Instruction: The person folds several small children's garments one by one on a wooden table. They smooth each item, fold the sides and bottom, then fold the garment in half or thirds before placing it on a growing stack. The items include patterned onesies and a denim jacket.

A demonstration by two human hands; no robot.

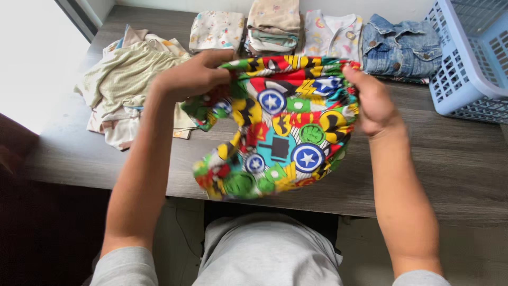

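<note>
**Printed garment held up over the tabletop**

The printed garment (280,127), a small piece of bright cloth covered in comic-style emblems in red, yellow, green and blue, hangs in the air above the near edge of the grey wooden tabletop (455,169). The left hand (193,77) is clamped on its upper left corner and the right hand (373,100) is clamped on its upper right edge, with the cloth bunched between them.

At the right edge stands a light blue plastic laundry basket (465,79) with lattice walls; its inside is not visible. Left of the hands lies a loose heap of pale clothes (124,85). Along the far edge sit a folded denim jacket (402,47) just beside the basket, then a folded white printed top (330,34), a stack of folded pastel clothes (274,24) and a folded cream printed piece (216,30).
</note>
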